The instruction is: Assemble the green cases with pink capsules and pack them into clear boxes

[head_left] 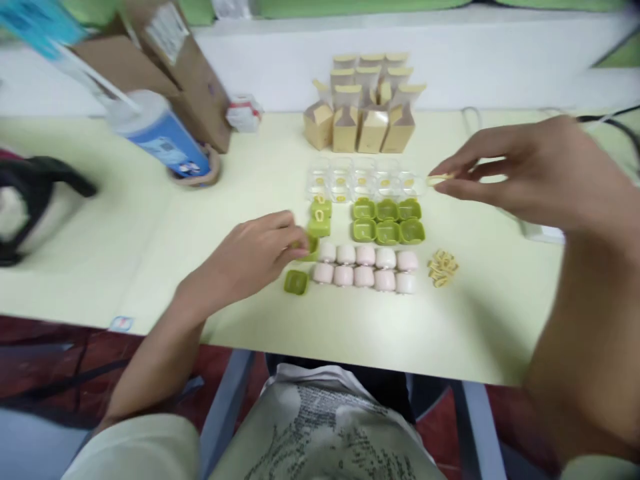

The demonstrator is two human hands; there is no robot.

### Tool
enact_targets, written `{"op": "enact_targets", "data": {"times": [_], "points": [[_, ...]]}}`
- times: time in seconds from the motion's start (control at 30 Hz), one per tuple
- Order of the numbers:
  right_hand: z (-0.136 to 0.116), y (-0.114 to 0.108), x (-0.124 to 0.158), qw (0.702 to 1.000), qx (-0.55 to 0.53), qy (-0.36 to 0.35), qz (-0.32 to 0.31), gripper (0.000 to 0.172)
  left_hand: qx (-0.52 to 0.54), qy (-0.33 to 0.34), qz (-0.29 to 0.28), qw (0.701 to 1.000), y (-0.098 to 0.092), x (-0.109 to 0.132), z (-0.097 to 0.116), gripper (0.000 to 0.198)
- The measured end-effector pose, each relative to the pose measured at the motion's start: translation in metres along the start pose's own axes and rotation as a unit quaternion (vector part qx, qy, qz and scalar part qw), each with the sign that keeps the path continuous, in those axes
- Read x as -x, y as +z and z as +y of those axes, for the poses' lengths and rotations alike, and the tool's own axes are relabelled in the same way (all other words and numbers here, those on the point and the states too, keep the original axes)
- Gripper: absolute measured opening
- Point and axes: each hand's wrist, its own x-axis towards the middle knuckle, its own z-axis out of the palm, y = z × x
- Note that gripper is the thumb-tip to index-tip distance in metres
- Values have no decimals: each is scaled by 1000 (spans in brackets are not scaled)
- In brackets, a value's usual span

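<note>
My left hand [267,250] is closed at the left of the rows, its fingertips gripping a small green cup [313,248]. Just behind it are two green pieces [319,227] with pale yellow loops on them. A separate green cup [296,283] lies nearer the table's front. Raised at the right, my right hand [510,170] pinches a small pale yellow piece [440,179] between thumb and fingers. Several similar yellow pieces [443,268] lie in a loose pile below it. Green open cups [387,221] stand in two rows, with pink and white rounded pieces [365,267] in front.
Clear plastic cups [361,180] with yellow spots stand behind the green ones. Farther back are open small cardboard boxes [360,127]. To the left are a blue tumbler with a straw [170,143], a brown carton [200,80] and a black handled object [60,173].
</note>
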Motion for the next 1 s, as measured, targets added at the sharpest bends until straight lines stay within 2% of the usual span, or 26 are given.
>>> {"op": "enact_targets", "data": {"times": [0.1,0.17,0.23,0.3,0.47,0.57,0.63,0.73,0.8,0.9,1.0], "points": [[-3,6,6,994,-45,-86,55,4,27,16,38,999,-27,-18,19,19],[-10,11,9,989,-93,-99,64,7,51,22,58,997,-38,-37,29,21],[-20,16,10,984,-133,-97,66,7,71,39,72,994,-41,-57,35,20],[-26,20,9,976,-167,-98,96,7,91,59,87,990,-36,-77,39,18],[-26,24,5,963,-237,-78,100,15,146,89,125,977,-7,-105,43,17],[-28,25,6,968,-204,-95,108,13,169,84,146,971,7,-109,40,14],[-31,29,6,974,-162,-118,108,9,210,104,177,956,14,-111,36,15],[-30,41,4,969,-80,-202,119,12,309,162,244,905,24,-116,26,28],[-26,50,1,952,-14,-274,135,17,365,185,269,872,30,-120,21,42],[-20,62,-2,928,78,-336,140,24,410,198,275,847,32,-120,17,51],[-17,69,-4,917,133,-349,143,28,438,200,261,837,28,-116,16,55]]}}
